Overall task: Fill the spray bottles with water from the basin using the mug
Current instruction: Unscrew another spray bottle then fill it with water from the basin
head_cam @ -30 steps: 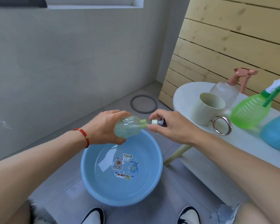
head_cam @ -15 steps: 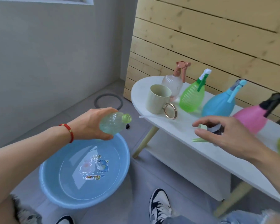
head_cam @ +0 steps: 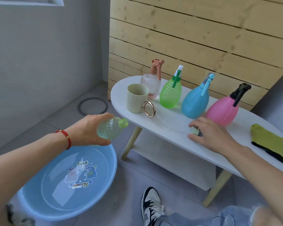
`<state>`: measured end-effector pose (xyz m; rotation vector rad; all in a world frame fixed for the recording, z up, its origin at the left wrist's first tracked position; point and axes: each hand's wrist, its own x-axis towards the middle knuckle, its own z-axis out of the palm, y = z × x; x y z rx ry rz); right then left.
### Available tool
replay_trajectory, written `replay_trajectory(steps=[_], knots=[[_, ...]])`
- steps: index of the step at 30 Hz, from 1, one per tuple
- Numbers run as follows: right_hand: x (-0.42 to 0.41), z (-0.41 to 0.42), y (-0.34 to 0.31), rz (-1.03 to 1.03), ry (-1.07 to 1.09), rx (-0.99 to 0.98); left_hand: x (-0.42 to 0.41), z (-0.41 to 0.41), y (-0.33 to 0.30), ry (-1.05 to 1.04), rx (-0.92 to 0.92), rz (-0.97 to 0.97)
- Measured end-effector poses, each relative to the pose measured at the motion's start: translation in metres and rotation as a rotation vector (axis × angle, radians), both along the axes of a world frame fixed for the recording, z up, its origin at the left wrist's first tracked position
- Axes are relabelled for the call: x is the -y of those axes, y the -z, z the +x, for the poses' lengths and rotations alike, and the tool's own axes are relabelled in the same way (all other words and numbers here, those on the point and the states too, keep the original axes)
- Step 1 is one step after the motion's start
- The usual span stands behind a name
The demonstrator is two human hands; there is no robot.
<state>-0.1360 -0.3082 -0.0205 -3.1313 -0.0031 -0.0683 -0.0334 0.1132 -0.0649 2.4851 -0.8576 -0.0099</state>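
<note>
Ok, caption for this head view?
Left hand holds uncapped green bottle above basin; right hand sets spray head on table.

Spray head mostly hidden under right hand; cloth cut off.

White oval table and grey tiled floor

Beyond the right hand, a beige mug and four spray bottles are lined up on the table: clear-pink, green, blue, pink. A green cloth is seen to the hand's right. On the floor, under the left hand, a blue basin is set.
</note>
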Motion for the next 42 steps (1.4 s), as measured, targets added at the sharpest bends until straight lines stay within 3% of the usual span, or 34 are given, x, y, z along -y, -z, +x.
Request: replay_trajectory(steps=[4, 7, 11, 14, 17, 19, 22, 28, 34, 37, 42], knots=[[-0.004, 0.004, 0.002, -0.066, 0.002, -0.046, -0.001, -0.003, 0.000, -0.018, -0.033, 0.025], [-0.015, -0.001, -0.010, -0.147, -0.066, 0.108, -0.005, -0.005, 0.003, -0.040, -0.063, 0.043], [-0.076, -0.014, -0.030, 0.144, -0.315, 0.259, -0.016, -0.004, 0.011, -0.091, -0.135, 0.110], [-0.138, -0.010, -0.022, 0.099, -0.449, 0.338, -0.028, 0.000, 0.020, -0.124, -0.198, 0.193], [-0.182, 0.025, -0.028, 0.062, -0.171, 0.472, -0.044, 0.003, 0.028, -0.162, -0.265, 0.240], [-0.187, 0.053, -0.036, -0.044, 0.109, 0.369, -0.053, 0.005, 0.031, -0.193, -0.283, 0.243], [-0.185, 0.088, -0.040, -0.146, 0.207, 0.161, -0.075, 0.003, 0.040, -0.260, -0.317, 0.244], [-0.199, 0.109, -0.039, 0.088, 0.143, 0.083, -0.103, -0.001, 0.048, -0.327, -0.414, 0.327], [-0.273, 0.110, -0.033, 0.439, -0.111, -0.028, -0.147, 0.003, 0.048, -0.418, -0.515, 0.469], [-0.312, 0.115, 0.005, 0.493, -0.172, -0.271, -0.166, 0.000, 0.047, -0.466, -0.581, 0.506], [-0.341, 0.130, 0.124, 0.479, 0.062, -0.766, -0.178, -0.005, 0.052, -0.471, -0.686, 0.547]])
